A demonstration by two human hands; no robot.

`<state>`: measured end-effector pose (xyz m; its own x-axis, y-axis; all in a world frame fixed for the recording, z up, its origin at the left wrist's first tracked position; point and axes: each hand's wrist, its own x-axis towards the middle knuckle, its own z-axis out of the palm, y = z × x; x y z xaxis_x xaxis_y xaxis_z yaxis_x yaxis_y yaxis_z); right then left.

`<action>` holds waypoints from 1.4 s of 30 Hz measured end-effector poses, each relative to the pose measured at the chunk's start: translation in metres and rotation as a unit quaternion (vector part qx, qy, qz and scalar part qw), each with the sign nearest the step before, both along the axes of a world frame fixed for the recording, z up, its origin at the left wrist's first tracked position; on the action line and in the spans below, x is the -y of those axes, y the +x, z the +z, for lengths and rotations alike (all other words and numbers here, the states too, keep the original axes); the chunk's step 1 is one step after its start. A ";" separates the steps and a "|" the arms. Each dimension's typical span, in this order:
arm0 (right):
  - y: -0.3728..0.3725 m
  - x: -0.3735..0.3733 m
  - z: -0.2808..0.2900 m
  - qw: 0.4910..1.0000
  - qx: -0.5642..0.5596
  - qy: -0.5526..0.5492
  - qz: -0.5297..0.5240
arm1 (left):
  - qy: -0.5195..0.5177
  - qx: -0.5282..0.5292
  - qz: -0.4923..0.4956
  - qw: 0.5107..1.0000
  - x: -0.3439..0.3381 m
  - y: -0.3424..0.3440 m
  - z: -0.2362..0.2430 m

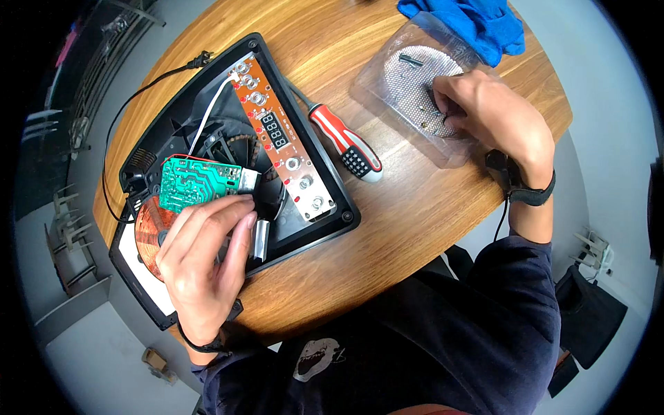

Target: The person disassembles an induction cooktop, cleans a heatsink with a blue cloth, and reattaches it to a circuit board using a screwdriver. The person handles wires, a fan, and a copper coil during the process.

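Note:
My left hand is closed at the lower edge of a green circuit board, beside a silver metal heat sink. The board lies tilted inside an open black appliance housing, above a copper coil that the hand partly covers. Over on the right, my right hand reaches into a clear plastic tray with its fingertips pinched near small screws. Whatever lies between those fingertips is too small to make out.
An orange control board with a digit display runs along the housing's right side. Next to it lies a screwdriver with a red, white and black handle. A black power cord curves at the left; a blue cloth sits behind the tray.

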<state>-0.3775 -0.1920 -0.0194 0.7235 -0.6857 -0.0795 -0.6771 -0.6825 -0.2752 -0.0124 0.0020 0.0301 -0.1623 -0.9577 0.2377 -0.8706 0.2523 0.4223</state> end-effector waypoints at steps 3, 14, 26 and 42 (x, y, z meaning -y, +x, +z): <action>0.002 0.002 0.002 0.999 -0.035 0.011 -0.012 | 0.000 0.003 0.000 1.000 0.000 0.000 0.001; 0.008 0.001 0.011 1.000 0.010 0.003 -0.008 | -0.009 0.000 0.016 1.000 -0.010 0.011 0.002; 0.097 -0.042 0.054 0.969 0.216 0.016 0.115 | -0.039 -0.041 0.010 0.998 -0.022 0.027 -0.002; 0.192 -0.095 0.055 0.918 0.293 0.127 0.236 | 0.002 -0.204 -0.005 0.979 -0.044 0.049 -0.008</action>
<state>-0.1851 -0.0967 0.0352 0.9052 -0.2975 0.3035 -0.0075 -0.7252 -0.6885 0.0368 0.0459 0.0224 -0.0646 -0.9574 0.2813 -0.6269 0.2583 0.7350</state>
